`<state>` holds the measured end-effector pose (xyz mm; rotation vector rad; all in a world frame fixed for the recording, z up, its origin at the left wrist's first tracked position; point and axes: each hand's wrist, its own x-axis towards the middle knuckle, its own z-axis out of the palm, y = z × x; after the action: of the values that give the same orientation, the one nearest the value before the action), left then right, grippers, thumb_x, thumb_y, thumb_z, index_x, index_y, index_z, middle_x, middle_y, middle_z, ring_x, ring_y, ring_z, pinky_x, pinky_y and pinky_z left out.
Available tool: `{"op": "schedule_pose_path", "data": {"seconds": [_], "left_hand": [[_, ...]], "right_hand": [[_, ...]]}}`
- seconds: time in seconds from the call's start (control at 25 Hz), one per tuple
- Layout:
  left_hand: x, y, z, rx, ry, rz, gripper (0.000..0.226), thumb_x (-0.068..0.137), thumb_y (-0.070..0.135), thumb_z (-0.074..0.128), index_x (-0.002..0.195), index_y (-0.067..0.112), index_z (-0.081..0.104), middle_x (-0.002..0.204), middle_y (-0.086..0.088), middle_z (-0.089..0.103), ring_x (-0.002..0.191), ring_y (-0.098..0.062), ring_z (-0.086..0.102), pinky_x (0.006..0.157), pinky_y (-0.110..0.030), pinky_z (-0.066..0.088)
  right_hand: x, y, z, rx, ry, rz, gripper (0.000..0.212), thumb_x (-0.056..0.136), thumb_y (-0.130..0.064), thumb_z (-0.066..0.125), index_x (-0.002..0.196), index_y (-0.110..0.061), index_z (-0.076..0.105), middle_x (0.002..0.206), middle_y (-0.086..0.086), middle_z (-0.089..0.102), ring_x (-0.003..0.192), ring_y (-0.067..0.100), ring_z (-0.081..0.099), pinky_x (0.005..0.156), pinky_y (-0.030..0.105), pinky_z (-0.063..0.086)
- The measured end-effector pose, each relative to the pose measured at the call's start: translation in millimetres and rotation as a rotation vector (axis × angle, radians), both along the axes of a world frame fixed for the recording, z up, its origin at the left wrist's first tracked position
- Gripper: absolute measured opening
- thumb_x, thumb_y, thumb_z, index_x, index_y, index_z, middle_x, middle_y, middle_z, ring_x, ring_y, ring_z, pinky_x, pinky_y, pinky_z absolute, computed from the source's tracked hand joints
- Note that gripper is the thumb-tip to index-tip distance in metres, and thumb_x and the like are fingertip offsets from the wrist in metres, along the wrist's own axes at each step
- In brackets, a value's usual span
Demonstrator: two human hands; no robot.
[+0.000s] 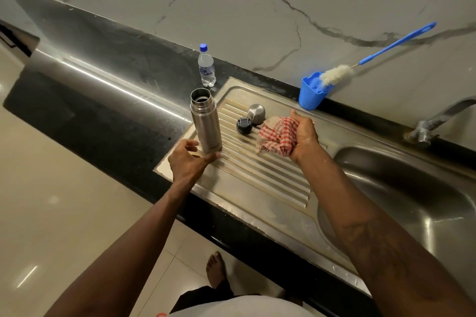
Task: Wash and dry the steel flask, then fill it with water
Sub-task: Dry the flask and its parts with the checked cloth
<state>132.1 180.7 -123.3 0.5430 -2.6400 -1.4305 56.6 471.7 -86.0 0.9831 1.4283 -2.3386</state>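
Left hand (189, 159) half open, fingertips at upright steel flask (206, 123) base; right hand (304, 136) clenched around checked cloth (277, 136).

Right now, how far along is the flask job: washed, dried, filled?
Looks done: the open steel flask stands upright on the ribbed steel drainboard, its black stopper and steel cap beside it. Whether it was washed cannot be confirmed. In hand: the right hand grips the red checked cloth; the left hand rests at the flask's base. Left: filling; the plastic water bottle stays capped.
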Motion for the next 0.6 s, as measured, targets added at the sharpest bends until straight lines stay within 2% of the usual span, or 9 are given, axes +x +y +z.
{"op": "schedule_pose_path", "data": {"seconds": [0.04,0.12,0.24,0.32,0.44,0.52,0.6], "left_hand": [[7.7,9.0,0.4,0.004,0.012,-0.004,0.060,0.064,0.056,0.094,0.105,0.020,0.069,0.100,0.005,0.070,0.087,-0.011,0.068,0.080,-0.041,0.063],[18.4,33.0,2.9,0.046,0.012,-0.045,0.043,0.071,0.050,0.093,0.094,0.021,0.072,0.091,0.005,0.072,0.083,-0.011,0.071,0.078,-0.038,0.064],[17.9,78.7,7.7,0.041,0.016,-0.103,0.040,0.077,0.043,0.090,0.105,0.018,0.075,0.092,0.001,0.074,0.082,-0.009,0.071,0.078,-0.027,0.063],[3.0,106.7,6.7,0.022,0.049,-0.103,0.046,0.081,0.038,0.089,0.116,0.014,0.072,0.104,0.000,0.075,0.090,-0.012,0.071,0.082,-0.030,0.062],[-32.2,135.7,5.1,-0.062,0.055,-0.114,0.059,0.080,0.038,0.087,0.127,0.011,0.065,0.117,0.000,0.070,0.107,-0.018,0.066,0.094,-0.037,0.057],[-57.1,146.0,-2.3,-0.137,0.025,-0.122,0.071,0.078,0.036,0.087,0.135,0.010,0.054,0.128,-0.009,0.061,0.117,-0.026,0.059,0.103,-0.041,0.051],[-80.4,150.1,-14.3,-0.215,-0.049,-0.157,0.092,0.081,0.038,0.085,0.152,0.008,0.036,0.148,-0.020,0.043,0.134,-0.037,0.048,0.114,-0.047,0.044]], "right_hand": [[3.7,3.0,1.5,0.000,0.001,0.012,0.064,0.076,-0.042,0.079,0.125,-0.004,0.064,0.110,0.021,0.076,0.098,0.039,0.076,0.090,0.060,0.058],[11.3,10.7,1.7,0.000,-0.004,0.023,0.065,0.076,-0.041,0.077,0.127,-0.003,0.064,0.113,0.022,0.075,0.101,0.039,0.075,0.091,0.060,0.058],[23.2,27.2,-1.5,-0.034,-0.014,0.013,0.073,0.072,-0.038,0.081,0.130,0.000,0.062,0.118,0.024,0.073,0.105,0.042,0.073,0.094,0.062,0.056],[29.9,38.9,-4.4,-0.064,-0.001,0.017,0.079,0.066,-0.037,0.086,0.131,0.001,0.063,0.122,0.025,0.071,0.109,0.044,0.071,0.096,0.063,0.054],[36.6,57.6,-10.0,-0.130,0.007,-0.008,0.100,0.047,-0.035,0.096,0.132,0.005,0.062,0.126,0.028,0.068,0.112,0.047,0.068,0.097,0.066,0.052],[45.2,66.7,0.9,-0.158,0.048,-0.012,0.088,0.058,-0.037,0.090,0.128,0.009,0.063,0.125,0.029,0.067,0.115,0.046,0.067,0.102,0.065,0.050],[53.1,73.3,11.8,-0.186,0.094,-0.003,0.064,0.081,-0.038,0.071,0.121,0.011,0.064,0.114,0.029,0.069,0.113,0.043,0.065,0.109,0.062,0.045]]}}
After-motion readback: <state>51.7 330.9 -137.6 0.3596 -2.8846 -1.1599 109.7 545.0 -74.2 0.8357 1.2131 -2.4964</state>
